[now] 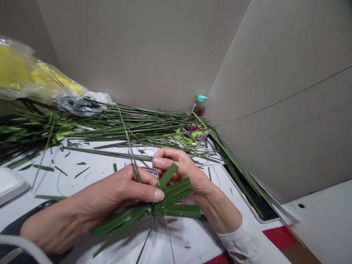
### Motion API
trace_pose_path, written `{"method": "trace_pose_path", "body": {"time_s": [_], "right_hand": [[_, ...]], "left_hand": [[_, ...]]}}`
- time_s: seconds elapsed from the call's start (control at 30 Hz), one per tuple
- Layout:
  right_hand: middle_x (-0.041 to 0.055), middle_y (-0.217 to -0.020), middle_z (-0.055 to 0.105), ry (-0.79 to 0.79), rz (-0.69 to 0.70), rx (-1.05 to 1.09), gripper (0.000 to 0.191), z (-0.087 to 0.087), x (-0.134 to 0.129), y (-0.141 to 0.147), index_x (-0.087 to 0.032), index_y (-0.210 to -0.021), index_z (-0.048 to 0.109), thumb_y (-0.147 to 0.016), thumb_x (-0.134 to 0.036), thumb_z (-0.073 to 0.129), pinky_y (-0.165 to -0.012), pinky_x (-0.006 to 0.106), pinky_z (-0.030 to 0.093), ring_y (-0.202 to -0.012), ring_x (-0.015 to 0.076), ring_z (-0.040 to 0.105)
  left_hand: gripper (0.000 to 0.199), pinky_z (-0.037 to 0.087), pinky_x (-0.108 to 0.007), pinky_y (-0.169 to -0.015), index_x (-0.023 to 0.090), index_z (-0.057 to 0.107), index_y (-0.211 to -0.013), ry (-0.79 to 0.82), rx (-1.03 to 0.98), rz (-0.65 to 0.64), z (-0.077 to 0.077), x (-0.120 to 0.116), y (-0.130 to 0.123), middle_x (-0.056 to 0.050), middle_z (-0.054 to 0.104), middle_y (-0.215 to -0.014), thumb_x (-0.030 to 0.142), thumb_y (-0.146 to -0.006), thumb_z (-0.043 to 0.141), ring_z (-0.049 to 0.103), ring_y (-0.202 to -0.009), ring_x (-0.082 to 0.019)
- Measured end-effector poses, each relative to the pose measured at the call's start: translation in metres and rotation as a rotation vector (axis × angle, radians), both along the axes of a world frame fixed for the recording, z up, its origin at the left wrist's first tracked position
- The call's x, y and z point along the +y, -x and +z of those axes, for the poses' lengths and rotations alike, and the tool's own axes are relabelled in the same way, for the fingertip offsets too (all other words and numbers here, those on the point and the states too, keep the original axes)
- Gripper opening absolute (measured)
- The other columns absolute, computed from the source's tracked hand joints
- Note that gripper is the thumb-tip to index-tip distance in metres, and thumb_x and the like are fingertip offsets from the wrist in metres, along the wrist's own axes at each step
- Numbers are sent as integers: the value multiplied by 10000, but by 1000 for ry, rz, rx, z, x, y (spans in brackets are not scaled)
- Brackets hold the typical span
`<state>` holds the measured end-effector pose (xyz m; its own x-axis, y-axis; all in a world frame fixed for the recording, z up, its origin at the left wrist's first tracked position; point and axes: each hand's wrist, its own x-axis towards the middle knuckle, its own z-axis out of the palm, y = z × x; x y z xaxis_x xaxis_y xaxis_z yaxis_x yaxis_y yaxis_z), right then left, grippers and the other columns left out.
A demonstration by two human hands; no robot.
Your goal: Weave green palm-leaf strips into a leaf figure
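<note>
A bundle of green leaf strips (176, 192), spread out like a fan on both sides of a knotted middle, is held above the white tabletop. My left hand (129, 187) grips it, thumb pressed flat on top of the strips and fingers behind. A long narrow leaf blade stands up between that hand's fingers. Just to the right, my right hand (185, 170) is closed in a pinch on a thin pale strand (157, 176), which crosses in front of the bundle and hangs below it. Partly hidden behind the hands is a grey metal piece (150, 170) whose kind I cannot make out.
Long green leaves (137, 123) lie piled along the wall. A plastic bag with yellow contents (24, 73) is at back left, a teal-capped bottle (200, 104) in the corner. Leaves cross a dark flat tablet-like device (264, 207) on the right. A white box (12, 185) sits left.
</note>
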<state>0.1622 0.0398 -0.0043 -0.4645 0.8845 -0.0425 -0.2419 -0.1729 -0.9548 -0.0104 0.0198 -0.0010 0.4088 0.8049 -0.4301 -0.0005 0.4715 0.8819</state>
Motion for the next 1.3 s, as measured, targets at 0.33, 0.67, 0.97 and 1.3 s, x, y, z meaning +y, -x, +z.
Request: {"method": "trace_pose_path", "body": {"time_s": [0.33, 0.67, 0.97, 1.3], "right_hand": [[-77, -594, 491, -28, -23, 53, 264, -5, 8, -2, -180, -714, 621, -726, -337, 832, -507, 203, 299, -547, 73, 396], [-75, -601, 525, -35, -92, 87, 334, -8, 16, 0, -174, -674, 617, -625, -373, 881, -513, 216, 284, -537, 62, 375], [-78, -608, 517, -40, -128, 131, 306, -13, 24, -2, -163, -699, 624, -632, -331, 871, -499, 178, 295, -549, 51, 393], [-79, -579, 498, 4, -193, 110, 253, -9, 29, -4, -149, -647, 596, -891, -123, 656, -474, 123, 325, -507, 29, 386]], "left_hand": [[236, 349, -259, -446, 249, 735, -534, 68, 75, 46, -1, -3, -2, 14, 611, -469, 303, -412, 930, 496, -441, -157], [265, 393, -243, -423, 238, 741, -535, 130, 123, 45, -2, -6, -6, 3, 646, -488, 301, -379, 946, 530, -448, -156], [257, 464, -243, -459, 253, 706, -555, 161, 87, 0, -5, -9, -11, 13, 664, -543, 255, -436, 933, 561, -491, -163], [221, 518, -254, -467, 282, 751, -606, 152, 68, -34, -8, -9, -10, 9, 720, -610, 246, -497, 939, 622, -538, -192]]}}
